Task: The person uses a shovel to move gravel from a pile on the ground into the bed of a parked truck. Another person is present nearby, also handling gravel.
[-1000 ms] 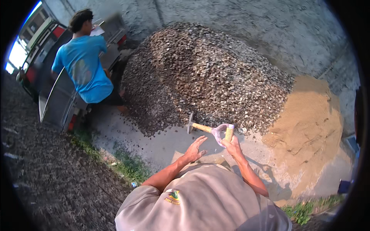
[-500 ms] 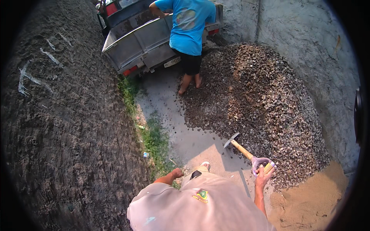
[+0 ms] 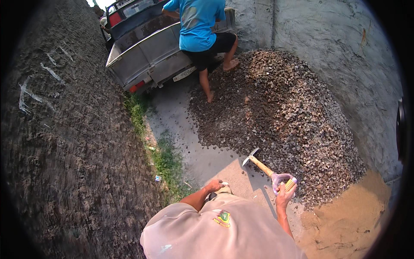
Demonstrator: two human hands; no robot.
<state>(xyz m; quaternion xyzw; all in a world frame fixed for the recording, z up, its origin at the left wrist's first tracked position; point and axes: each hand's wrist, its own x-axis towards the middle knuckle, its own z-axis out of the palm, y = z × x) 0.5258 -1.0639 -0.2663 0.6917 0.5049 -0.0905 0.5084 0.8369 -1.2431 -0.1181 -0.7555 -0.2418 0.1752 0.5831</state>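
Right grip around shovel, gravel beside

Shovel near gravel, truck beyond

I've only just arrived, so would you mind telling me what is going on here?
The person's right hand grips a wooden-shafted tool by its looped handle, its metal head out by the near edge of a gravel pile. The left hand is low near the body; whether it holds anything is unclear. Ahead, a co-worker in a blue shirt stands barefoot at the back of a truck. Sand lies to the right.
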